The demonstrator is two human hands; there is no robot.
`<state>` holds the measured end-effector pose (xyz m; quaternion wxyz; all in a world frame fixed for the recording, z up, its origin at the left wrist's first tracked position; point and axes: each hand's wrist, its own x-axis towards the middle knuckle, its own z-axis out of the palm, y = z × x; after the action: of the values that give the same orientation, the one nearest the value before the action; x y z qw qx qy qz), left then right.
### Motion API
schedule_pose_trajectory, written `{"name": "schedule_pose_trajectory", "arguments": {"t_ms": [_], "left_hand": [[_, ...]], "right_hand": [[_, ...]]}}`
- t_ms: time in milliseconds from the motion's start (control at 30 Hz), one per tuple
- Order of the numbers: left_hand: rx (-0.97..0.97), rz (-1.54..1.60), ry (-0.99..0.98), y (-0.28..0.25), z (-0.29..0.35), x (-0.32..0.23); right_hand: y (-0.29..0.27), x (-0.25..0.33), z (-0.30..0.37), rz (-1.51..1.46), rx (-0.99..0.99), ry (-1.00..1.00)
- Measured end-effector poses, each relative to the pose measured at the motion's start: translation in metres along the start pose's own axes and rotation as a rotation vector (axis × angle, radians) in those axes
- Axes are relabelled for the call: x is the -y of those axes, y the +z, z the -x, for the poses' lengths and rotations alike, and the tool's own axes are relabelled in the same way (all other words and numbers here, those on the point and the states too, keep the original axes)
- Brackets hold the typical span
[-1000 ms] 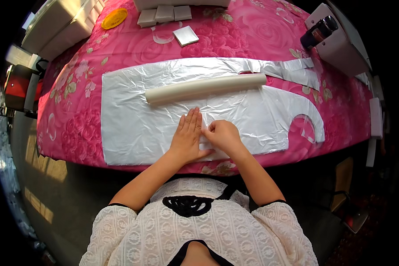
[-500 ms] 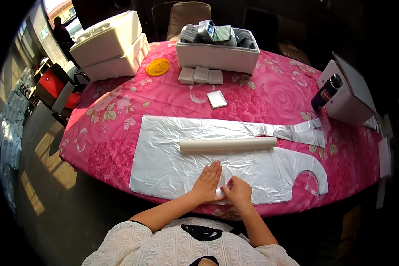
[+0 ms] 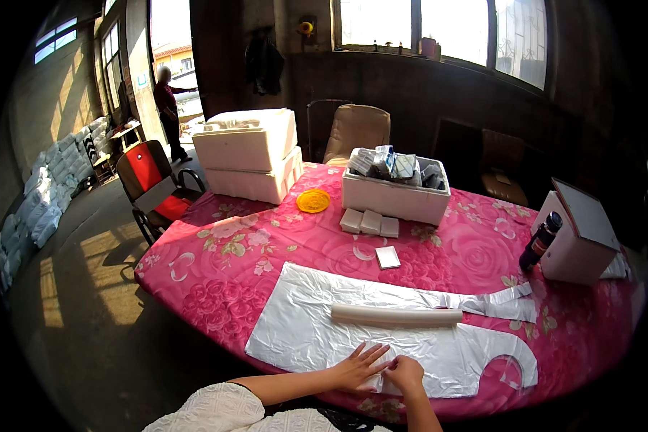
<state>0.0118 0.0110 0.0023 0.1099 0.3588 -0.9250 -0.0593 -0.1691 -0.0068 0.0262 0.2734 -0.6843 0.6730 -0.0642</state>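
My gaze has lifted toward the far side, and the fingers of my left hand (image 3: 360, 368) have fanned apart. That hand lies flat, fingers spread, on the near part of the white plastic apron (image 3: 299, 317), crinkled, glossy film with a curved cut-out at its right. My right hand (image 3: 406, 372) is curled narrow just beside; whether its fingertips pinch film, I cannot tell. A smooth, pale cylindrical roll (image 3: 396, 315) lies across the apron, on the pink rose-print tablecloth (image 3: 216, 295).
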Motion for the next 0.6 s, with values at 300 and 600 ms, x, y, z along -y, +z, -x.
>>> {"name": "schedule_pose_trajectory", "arguments": {"t_ms": [300, 600], "left_hand": [[-0.123, 0.145, 0.207, -0.007, 0.029, 0.011], [-0.020, 0.054, 0.119, -0.031, 0.055, 0.032]], "right_hand": [[-0.008, 0.010, 0.001, 0.048, 0.067, 0.045], [-0.005, 0.015, -0.002, 0.042, 0.099, 0.064]]}}
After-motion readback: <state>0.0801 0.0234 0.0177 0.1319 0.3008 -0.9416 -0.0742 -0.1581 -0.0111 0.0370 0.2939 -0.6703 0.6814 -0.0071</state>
